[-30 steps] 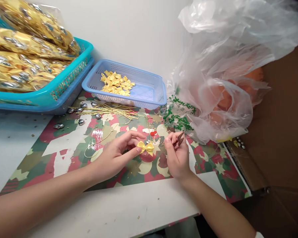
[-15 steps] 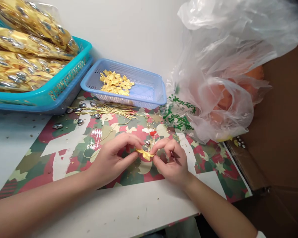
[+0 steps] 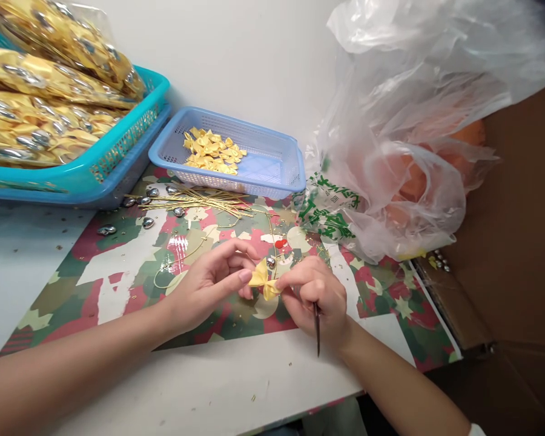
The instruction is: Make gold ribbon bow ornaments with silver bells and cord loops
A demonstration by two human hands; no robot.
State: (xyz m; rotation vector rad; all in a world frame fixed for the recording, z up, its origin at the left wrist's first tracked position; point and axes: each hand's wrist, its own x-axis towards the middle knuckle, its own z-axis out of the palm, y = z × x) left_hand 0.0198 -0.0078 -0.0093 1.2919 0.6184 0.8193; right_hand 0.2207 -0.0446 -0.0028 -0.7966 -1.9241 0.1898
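Note:
A small yellow ribbon bow [image 3: 266,283] is pinched at its right end between the thumb and index finger of my right hand [image 3: 318,297]. Tucked in that same hand, a slim dark pointed tool [image 3: 318,333] sticks out below the curled fingers; its kind I cannot make out. My left hand [image 3: 211,278] is at the bow's left side, fingers loosely curved and apart, with the thumb tip at the bow's edge. Just behind the bow lies a silver bead [image 3: 270,262] beside a thin gold cord [image 3: 272,239].
A blue basket [image 3: 295,166] with yellow bows [image 3: 213,151] stands at the wall. Gold wire-like strips [image 3: 200,201] and silver beads [image 3: 148,223] lie before it. Left is a turquoise basket [image 3: 157,91] of bagged bows; right, a plastic bag [image 3: 413,181] and cardboard [image 3: 522,242].
The left fingers have loosened from the bow's left end. The bow has turned so its wings show more, and the dark tool now points downward from the right hand.

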